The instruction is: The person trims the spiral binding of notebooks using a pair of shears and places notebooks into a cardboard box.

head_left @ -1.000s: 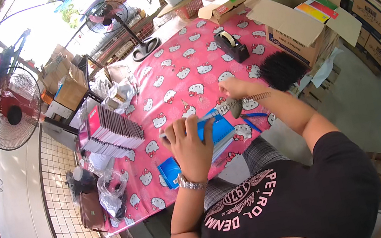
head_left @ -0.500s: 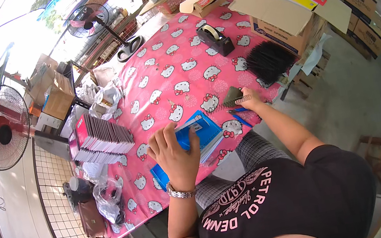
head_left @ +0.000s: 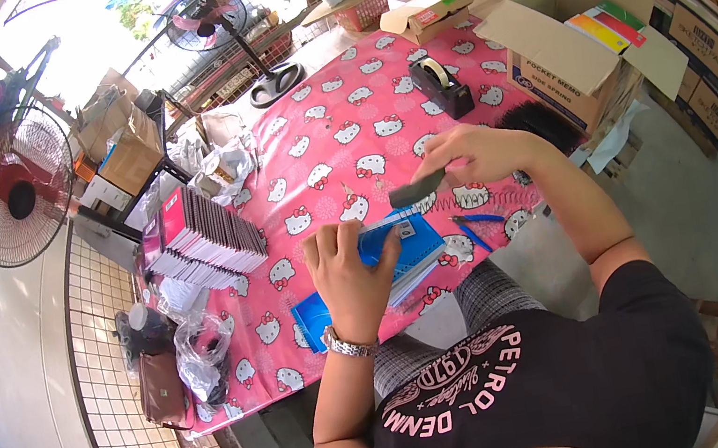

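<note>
My left hand (head_left: 350,273), with a metal watch on its wrist, grips a blue-covered notebook (head_left: 417,244) on top of a small stack at the near table edge. Its thumb lies on the cover and its fingers bend over the far edge. Another blue cover (head_left: 310,320) shows left of my wrist. Above the notebook's far right corner, my right hand (head_left: 475,153) is closed on a dark green flat piece (head_left: 417,190). A long thin wire coil (head_left: 480,198) stretches right from the notebook's edge below that hand. Blue-handled pliers (head_left: 477,229) lie just right of the notebook.
Stacked notebooks (head_left: 205,240) stand at the table's left. A tape dispenser (head_left: 441,87), black bristle-like coils (head_left: 540,125) and an open carton (head_left: 556,84) are at the right. Plastic bags (head_left: 205,354) sit along the left edge. A standing fan (head_left: 20,199) is beyond.
My right hand has moved from beside the pliers up and left to the notebook's far edge, carrying the dark green piece. My left hand stays on the notebook. The view has shifted.
</note>
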### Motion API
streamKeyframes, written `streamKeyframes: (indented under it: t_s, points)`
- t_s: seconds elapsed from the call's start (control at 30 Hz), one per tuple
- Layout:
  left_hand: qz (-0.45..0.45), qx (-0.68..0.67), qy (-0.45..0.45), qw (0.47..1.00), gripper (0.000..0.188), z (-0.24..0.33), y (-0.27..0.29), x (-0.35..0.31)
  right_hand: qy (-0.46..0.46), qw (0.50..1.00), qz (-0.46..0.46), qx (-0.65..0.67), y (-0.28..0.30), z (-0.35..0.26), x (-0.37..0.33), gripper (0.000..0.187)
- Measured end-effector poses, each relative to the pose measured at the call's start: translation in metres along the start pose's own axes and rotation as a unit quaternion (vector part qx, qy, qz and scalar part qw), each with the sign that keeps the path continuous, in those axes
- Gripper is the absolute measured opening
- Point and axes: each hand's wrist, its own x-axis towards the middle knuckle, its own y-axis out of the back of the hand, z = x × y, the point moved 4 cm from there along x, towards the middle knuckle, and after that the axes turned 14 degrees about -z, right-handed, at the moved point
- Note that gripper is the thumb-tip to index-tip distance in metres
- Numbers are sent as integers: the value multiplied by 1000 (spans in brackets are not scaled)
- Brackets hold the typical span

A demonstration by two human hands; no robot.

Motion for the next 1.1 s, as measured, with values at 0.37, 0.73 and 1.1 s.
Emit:
streamKeyframes:
  t_s: [0.37, 0.73, 1.1]
  points:
    - [-16, -35, 57, 998, 33, -22, 15, -9, -32, 992, -68, 103, 8, -5, 27, 36]
    - [-68, -169, 81, 980, 32, -35, 17, -1, -62, 988, -133, 51, 0, 2, 60, 32]
    - [-86, -185, 93, 974, 34, -41, 20, 3, 66, 947, -106, 296, -13, 14, 63, 37]
